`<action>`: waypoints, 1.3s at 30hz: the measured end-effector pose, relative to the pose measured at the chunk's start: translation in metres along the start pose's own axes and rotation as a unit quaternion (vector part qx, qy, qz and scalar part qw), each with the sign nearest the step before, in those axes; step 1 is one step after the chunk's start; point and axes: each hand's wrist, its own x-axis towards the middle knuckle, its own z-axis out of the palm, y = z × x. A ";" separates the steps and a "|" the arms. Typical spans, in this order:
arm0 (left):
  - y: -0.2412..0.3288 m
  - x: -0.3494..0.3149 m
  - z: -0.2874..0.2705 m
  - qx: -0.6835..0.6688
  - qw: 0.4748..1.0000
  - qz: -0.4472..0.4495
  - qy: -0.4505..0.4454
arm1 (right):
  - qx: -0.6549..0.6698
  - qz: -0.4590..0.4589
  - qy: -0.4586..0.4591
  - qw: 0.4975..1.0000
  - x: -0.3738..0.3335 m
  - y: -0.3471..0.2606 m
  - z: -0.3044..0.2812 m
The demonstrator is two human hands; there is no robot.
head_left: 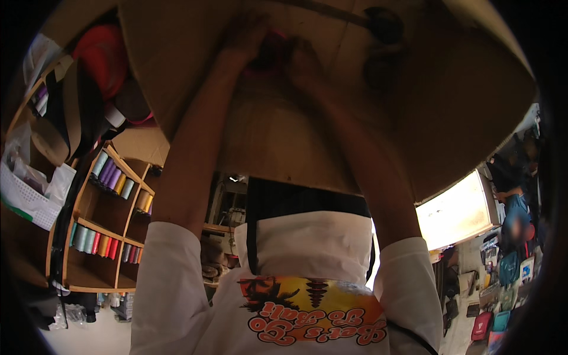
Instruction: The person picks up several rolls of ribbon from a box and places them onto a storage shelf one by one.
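Note:
Both my arms reach into a large brown cardboard box (272,136), whose inside lies in deep shade. Between my hands is a small dark object with red-pink edges (273,46); its kind is too dim to make out. My left hand (245,35) grips its left side with the fingers curled. At the right side, my right hand (303,59) is closed against it, with its fingertips partly hidden. Further right in the box lies a dark round thing (384,25) at the end of a long thin bar.
Wooden shelves (112,236) with several coloured thread spools stand at the left. Above them hang a red round item (102,59) and dark straps, beside a white perforated basket (29,192). To the right are a bright lit panel (455,210), a person (516,222) and several bags (482,325).

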 end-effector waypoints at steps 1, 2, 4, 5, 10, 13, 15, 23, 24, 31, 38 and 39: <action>-0.002 0.003 0.002 0.001 1.000 0.002 0.002 | -0.001 -0.006 0.046 0.999 0.002 -0.004 0.006; -0.004 0.005 0.004 0.003 1.000 0.005 0.005 | 0.042 0.012 0.046 0.998 0.005 -0.006 0.010; -0.001 0.011 -0.004 0.078 0.996 0.037 0.010 | 0.123 0.055 0.046 0.990 0.006 -0.010 0.012; 0.002 0.015 -0.011 0.114 0.992 0.056 0.014 | 0.108 0.038 0.046 0.992 0.007 -0.007 0.012; -0.001 0.003 -0.011 -0.011 0.997 -0.042 -0.061 | -0.041 0.073 0.046 0.995 0.003 -0.024 0.004; 0.019 -0.007 -0.005 -0.040 0.993 -0.091 -0.068 | -0.057 0.109 0.055 0.991 -0.001 -0.025 -0.003; 0.037 -0.007 -0.011 -0.021 0.988 -0.122 -0.091 | -0.069 0.093 0.078 0.990 -0.011 -0.020 -0.011; 0.046 -0.014 0.000 0.066 0.984 -0.132 -0.100 | -0.385 0.093 0.028 0.918 -0.040 0.028 -0.098; 0.050 -0.013 -0.001 0.033 0.984 -0.153 -0.091 | -0.364 0.084 0.004 0.927 -0.041 0.032 -0.104; 0.042 0.013 -0.062 -0.188 0.963 -0.171 -0.093 | -0.246 -0.060 0.051 0.966 -0.026 0.029 -0.090; 0.031 0.060 -0.099 -0.221 0.952 -0.211 -0.021 | -0.038 -0.025 -0.011 0.999 0.003 -0.008 -0.047; 0.031 0.070 -0.092 -0.212 0.957 -0.197 -0.008 | -0.065 -0.052 0.022 0.996 0.006 -0.002 -0.035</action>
